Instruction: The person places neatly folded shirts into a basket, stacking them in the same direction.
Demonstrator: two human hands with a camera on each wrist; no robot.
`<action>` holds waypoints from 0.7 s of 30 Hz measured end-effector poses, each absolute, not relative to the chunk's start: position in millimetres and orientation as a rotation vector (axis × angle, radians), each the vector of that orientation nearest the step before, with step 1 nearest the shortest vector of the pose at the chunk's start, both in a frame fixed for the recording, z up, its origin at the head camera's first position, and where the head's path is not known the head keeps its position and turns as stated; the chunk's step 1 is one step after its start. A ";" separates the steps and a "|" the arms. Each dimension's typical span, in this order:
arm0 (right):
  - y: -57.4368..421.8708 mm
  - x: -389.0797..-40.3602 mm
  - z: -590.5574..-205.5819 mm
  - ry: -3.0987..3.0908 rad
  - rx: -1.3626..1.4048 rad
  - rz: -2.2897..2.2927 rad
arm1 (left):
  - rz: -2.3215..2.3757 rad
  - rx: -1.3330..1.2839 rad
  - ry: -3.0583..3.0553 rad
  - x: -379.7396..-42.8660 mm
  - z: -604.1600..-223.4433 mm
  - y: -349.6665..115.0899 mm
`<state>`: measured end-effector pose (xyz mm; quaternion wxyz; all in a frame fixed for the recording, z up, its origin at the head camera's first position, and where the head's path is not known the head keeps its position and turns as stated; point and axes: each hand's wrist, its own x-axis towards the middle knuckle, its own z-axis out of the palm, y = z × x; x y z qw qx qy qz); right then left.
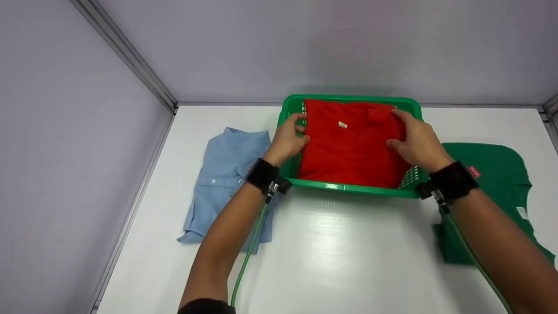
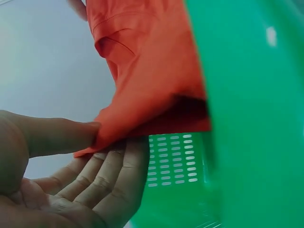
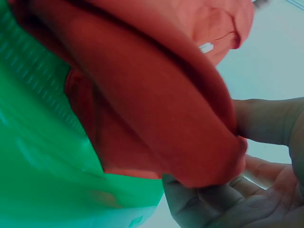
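Note:
A folded red shirt [image 1: 353,144] with a small white label lies within the green plastic basket [image 1: 348,187]. My left hand [image 1: 288,137] pinches the shirt's left edge; in the left wrist view the thumb [image 2: 61,135] is on top and the fingers [image 2: 109,180] lie beneath the red cloth [image 2: 147,90]. On the opposite side my right hand [image 1: 420,141] grips the right edge. The right wrist view shows its thumb [image 3: 266,118] against a thick fold of the cloth [image 3: 156,95], fingers underneath. The basket's floor is hidden in the head view.
To the left of the basket lies a folded light blue shirt [image 1: 226,174], partly under my left forearm. A green folded garment [image 1: 492,174] with a red tag is at the right, partly behind my right arm. Grey walls [image 1: 348,52] bound the white table [image 1: 340,261].

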<state>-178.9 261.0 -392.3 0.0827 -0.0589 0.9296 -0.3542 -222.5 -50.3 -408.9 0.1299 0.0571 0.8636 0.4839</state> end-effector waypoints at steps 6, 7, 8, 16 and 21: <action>259.5 -180.3 -393.3 2.708 -0.190 -0.956 | 1.341 0.144 2.469 -218.3 -413.5 -50.4; 259.8 -180.4 -393.4 2.708 -0.193 -0.945 | 1.343 0.143 2.456 -218.0 -413.5 -50.3; 259.8 -180.7 -393.3 2.712 -0.196 -0.941 | 1.348 0.143 2.443 -217.7 -413.2 -50.3; 264.2 -182.5 -396.2 2.755 -0.215 -0.897 | 1.378 0.215 2.420 -218.2 -407.6 -47.4; 264.7 -182.5 -395.7 2.746 -0.205 -0.862 | 1.316 0.306 2.508 -214.6 -407.8 -43.2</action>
